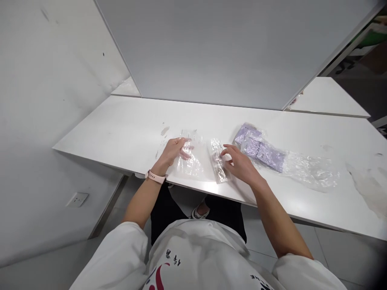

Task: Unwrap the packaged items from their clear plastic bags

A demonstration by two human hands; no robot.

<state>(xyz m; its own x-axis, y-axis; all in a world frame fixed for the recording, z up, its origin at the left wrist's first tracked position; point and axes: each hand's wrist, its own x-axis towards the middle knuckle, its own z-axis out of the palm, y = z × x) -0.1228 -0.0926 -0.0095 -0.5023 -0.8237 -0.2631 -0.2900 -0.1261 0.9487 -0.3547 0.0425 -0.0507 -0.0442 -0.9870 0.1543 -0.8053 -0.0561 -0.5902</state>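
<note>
My left hand (pixel 175 151) lies flat on a stack of clear plastic bags (pixel 192 159) near the front edge of the white table (pixel 127 129); its fingers are stretched out. My right hand (pixel 237 161) rests beside it, fingertips pinching the upper end of a narrow clear packet (pixel 218 165) that lies lengthwise on the table. A pink watch sits on my left wrist. To the right of my right hand lies a large clear bag (pixel 305 169) holding several purple packets (pixel 261 151).
A grey partition panel (pixel 226 48) stands along the table's far edge. A second white table (pixel 329 98) shows behind it at the right. A white wall with a socket (pixel 78 199) is at the left. Smudges mark the table's right end.
</note>
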